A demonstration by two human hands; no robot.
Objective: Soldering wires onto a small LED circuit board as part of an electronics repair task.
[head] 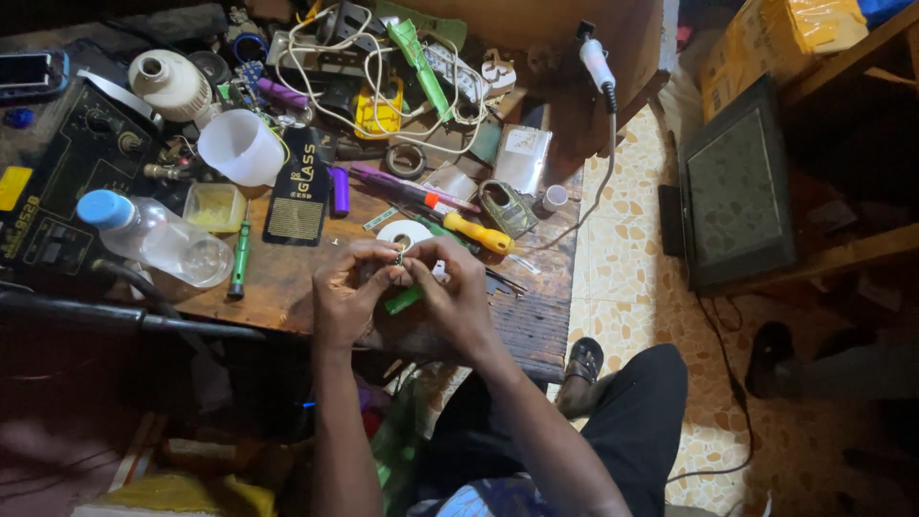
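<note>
Hands meet over the near edge of the wooden worktop. Left hand and right hand both have their fingers pinched together on a small dark part held between them, and a green tool pokes out under the right hand. Just beyond lie a white tape roll and a yellow-handled screwdriver; a clear plastic bottle lies well to the left.
</note>
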